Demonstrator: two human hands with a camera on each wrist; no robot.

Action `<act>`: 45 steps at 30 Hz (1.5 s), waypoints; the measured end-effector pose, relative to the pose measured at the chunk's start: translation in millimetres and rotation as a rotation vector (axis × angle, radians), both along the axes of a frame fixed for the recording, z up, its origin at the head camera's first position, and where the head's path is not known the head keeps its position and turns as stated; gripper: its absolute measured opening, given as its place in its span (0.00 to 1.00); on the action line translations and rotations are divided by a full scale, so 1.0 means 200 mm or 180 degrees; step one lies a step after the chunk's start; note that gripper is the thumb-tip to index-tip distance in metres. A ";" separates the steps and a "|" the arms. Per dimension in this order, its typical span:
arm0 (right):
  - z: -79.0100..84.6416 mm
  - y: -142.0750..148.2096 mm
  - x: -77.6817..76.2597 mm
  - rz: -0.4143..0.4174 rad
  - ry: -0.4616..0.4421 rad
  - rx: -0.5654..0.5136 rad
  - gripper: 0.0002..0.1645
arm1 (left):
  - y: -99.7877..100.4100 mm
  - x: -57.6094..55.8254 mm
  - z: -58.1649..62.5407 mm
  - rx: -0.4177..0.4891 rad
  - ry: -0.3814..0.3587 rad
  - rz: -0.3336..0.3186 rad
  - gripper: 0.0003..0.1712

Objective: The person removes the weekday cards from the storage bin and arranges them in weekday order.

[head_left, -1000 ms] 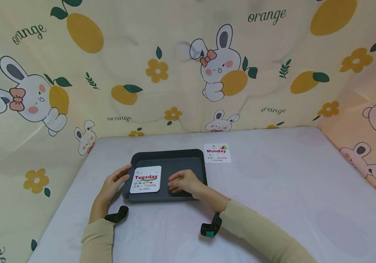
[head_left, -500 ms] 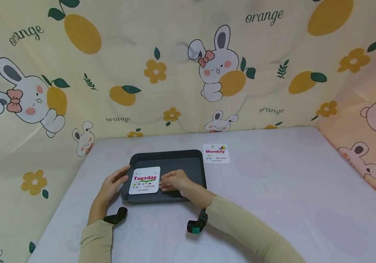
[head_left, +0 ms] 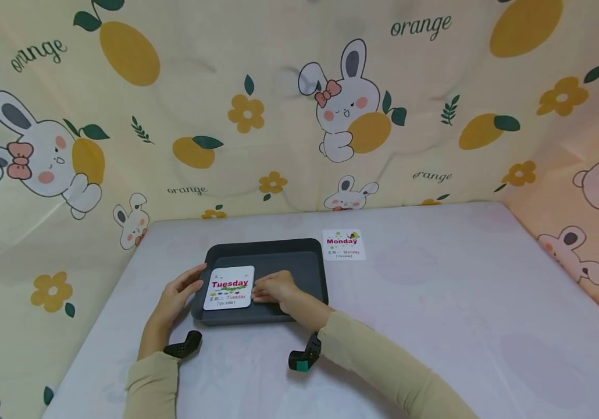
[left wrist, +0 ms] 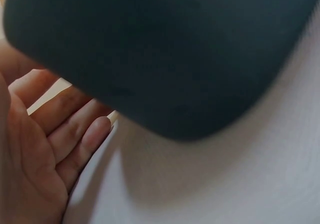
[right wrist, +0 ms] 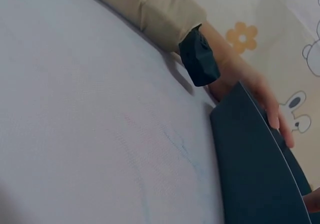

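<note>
A white card printed "Tuesday" (head_left: 228, 288) lies in the left half of a dark grey tray (head_left: 289, 261). My right hand (head_left: 278, 289) reaches into the tray from the right, its fingertips right at the card's right edge. The fingers lie close together; their undersides are hidden. My left hand (head_left: 174, 297) is at the tray's left side, with fingertips on the rim and the palm outside. From the left wrist, its fingers (left wrist: 72, 124) are seen against the tray's outer wall (left wrist: 165, 69). The right wrist view shows left fingertips over the rim and a bit of the right hand (right wrist: 313, 202).
A second card, printed "Monday" (head_left: 343, 245), lies flat on the pale tablecloth (head_left: 435, 302) beyond the tray's right back corner. A fabric backdrop (head_left: 278, 75) with rabbits and oranges stands behind the table and along both sides. Each wrist wears a black camera (head_left: 184, 344).
My right hand has moved left over the tray, from its middle to the Tuesday card's right edge. The left hand, tray and both cards keep their places; the head view shifts slightly.
</note>
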State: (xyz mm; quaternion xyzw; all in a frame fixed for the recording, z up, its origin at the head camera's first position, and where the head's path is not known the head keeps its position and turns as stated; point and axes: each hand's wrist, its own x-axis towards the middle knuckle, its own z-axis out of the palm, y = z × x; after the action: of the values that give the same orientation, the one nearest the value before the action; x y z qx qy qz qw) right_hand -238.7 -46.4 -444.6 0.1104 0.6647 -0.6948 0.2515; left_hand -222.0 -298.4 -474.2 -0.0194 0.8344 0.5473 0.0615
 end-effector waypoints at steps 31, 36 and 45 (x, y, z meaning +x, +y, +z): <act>0.00 -0.11 0.01 -0.0298 0.0423 0.0667 0.10 | 0.00 0.00 0.00 0.0063 0.0032 -0.0008 0.29; 0.00 -0.10 0.01 -0.0310 0.0374 0.0609 0.09 | 0.00 0.00 -0.01 0.0062 0.0006 0.0016 0.30; 0.00 -0.08 0.01 -0.0279 0.0323 0.0450 0.09 | 0.00 0.00 -0.01 0.0057 -0.0070 0.0070 0.30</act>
State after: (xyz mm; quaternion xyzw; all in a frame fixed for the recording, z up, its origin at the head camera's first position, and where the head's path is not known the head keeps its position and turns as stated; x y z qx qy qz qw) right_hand -236.7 -63.2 -444.5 0.1215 0.7185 -0.6612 0.1785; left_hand -222.7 -298.0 -475.4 -0.0341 0.8285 0.5551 0.0649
